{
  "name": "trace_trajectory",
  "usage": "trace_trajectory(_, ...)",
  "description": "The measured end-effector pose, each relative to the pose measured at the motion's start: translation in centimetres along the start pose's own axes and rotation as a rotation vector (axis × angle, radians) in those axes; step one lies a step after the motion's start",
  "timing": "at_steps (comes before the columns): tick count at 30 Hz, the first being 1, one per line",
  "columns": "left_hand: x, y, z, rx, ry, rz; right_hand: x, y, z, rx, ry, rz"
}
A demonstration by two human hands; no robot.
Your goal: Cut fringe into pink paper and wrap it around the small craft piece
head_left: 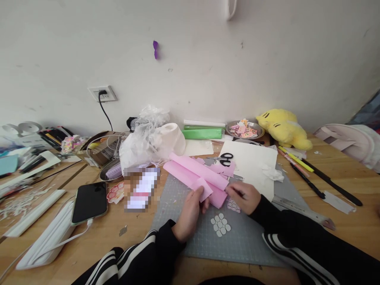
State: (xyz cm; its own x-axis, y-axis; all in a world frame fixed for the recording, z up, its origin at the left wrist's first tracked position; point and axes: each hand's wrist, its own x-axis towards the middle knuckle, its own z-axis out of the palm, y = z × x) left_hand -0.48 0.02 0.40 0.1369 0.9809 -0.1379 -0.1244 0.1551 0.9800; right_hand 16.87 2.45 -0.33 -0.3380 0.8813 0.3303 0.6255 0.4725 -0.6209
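My left hand (190, 213) pinches a small pale-pink piece of paper (204, 188) between thumb and fingers. Behind and under that piece lies a larger curled sheet of pink paper (197, 168). The fingers of my right hand (246, 198) are closed at the right edge of this sheet; their tips are partly hidden. Just below the hands, a white cut-out of joined rounded shapes (220, 224) rests on the grey cutting mat (208, 249). A similar cut-out with pink (233, 204) sits beside my right hand. Black-handled scissors (227, 159) lie beyond the paper.
White paper (252, 156), a metal ruler (303, 210) and pens (297, 158) lie to the right. A yellow plush toy (285, 126) and a plate (261, 130) of cut-outs stand behind. Leftward are a plastic bag (139, 142), a phone (90, 202) and a power strip (49, 237).
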Motion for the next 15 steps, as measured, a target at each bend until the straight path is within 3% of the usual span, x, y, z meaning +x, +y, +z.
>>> trace_trajectory(3, 0.0, 0.0, -0.1, -0.01, -0.014, 0.005, 2.7, 1.6, -1.2, -0.109, 0.084, 0.097)
trace_trajectory(9, 0.0, 0.1, -0.2, 0.012, -0.032, -0.001, 8.6, 5.7, -1.0, -0.365, 0.009, 0.235)
trace_trajectory(15, 0.0, 0.0, -0.1, 0.028, -0.041, -0.024, 9.4, 7.8, 0.3, -0.33, 0.028, 0.349)
